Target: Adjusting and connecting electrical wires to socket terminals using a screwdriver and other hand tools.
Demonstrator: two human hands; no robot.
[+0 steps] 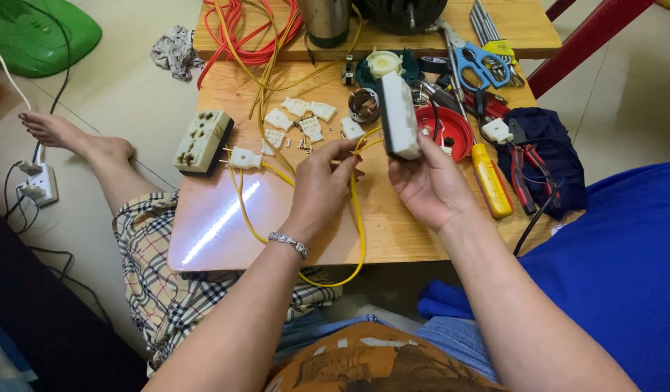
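Both hands are raised just above the tabletop (219,218). Right hand (426,185) grips a white socket block (399,116); left hand (320,181) beside it pinches a yellow wire (357,210).

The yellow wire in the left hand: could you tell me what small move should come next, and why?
Probably bring the yellow wire end over to the white socket block: the left hand pinches it just beside the block, which the right hand holds upright.
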